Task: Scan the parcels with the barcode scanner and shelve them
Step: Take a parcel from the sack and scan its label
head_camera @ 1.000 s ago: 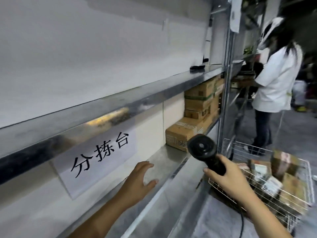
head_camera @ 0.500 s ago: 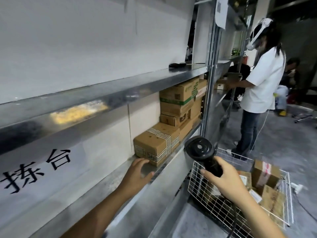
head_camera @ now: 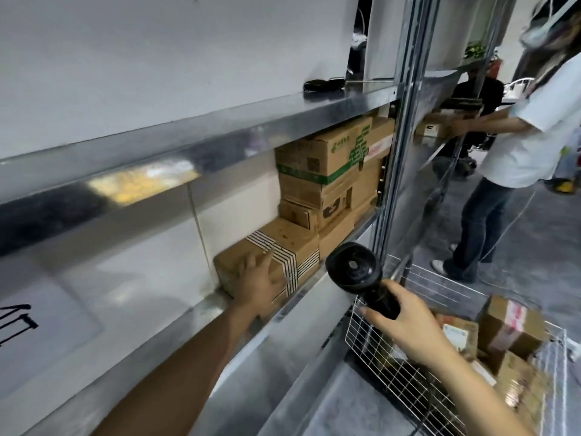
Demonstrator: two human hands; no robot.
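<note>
A brown parcel with black-and-white striped tape [head_camera: 292,243] lies on the metal shelf [head_camera: 283,313], beside a stack of cardboard parcels [head_camera: 330,184]. My left hand [head_camera: 259,286] rests on the near end of the striped parcel, fingers spread flat over it. My right hand [head_camera: 408,325] grips the handle of the black barcode scanner [head_camera: 353,269], which is held upright in front of the shelf edge, above a wire basket [head_camera: 377,347]. More parcels [head_camera: 509,322] lie in the basket.
A shelf upright [head_camera: 393,171] stands just right of the stack. Another person in a white shirt [head_camera: 534,143] works at the neighbouring shelf at right. A dark object [head_camera: 323,86] lies on the upper shelf. Grey floor stretches beyond the basket.
My left hand has slid forward along the shelf and now lies on the striped parcel. The view has swung right and closer to the stack. The scanner stays in my right hand.
</note>
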